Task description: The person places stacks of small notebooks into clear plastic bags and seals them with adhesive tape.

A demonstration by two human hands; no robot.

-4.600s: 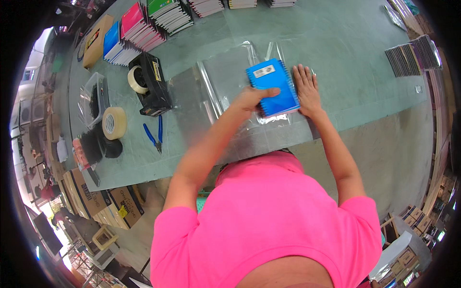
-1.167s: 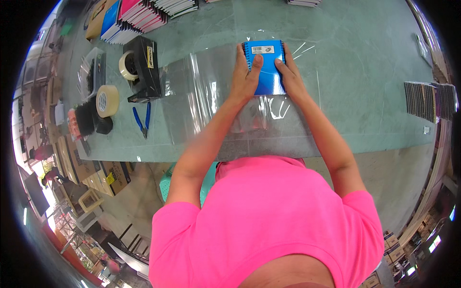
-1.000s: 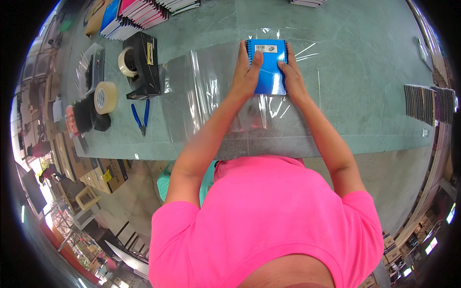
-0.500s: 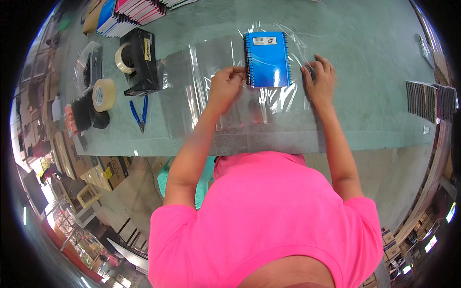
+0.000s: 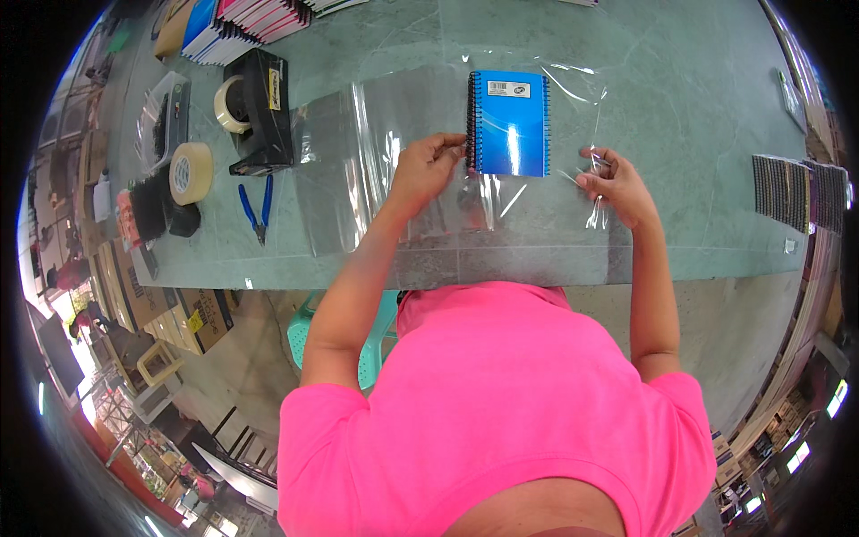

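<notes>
A blue spiral-bound notebook lies on a sheet of clear plastic film, a pale label near its top. My left hand is closed at the notebook's left side, thumb and forefinger pinching by the black coil. The fingertips partly hide what they grip there. Right of the notebook, my right hand pinches the film's near right part, which wrinkles and shines around the fingers. More clear plastic sheets spread out to the left, under and beside my left forearm.
On the left stand a black tape dispenser, a tape roll, blue-handled pliers and a clear bin. Stacked notebooks are at the far left. Coil-edged booklets lie near the right edge.
The notebook has shifted slightly right and toward me, with my left hand beside it. My right hand has moved right and nearer, from lying at the film's edge to pinching the film.
</notes>
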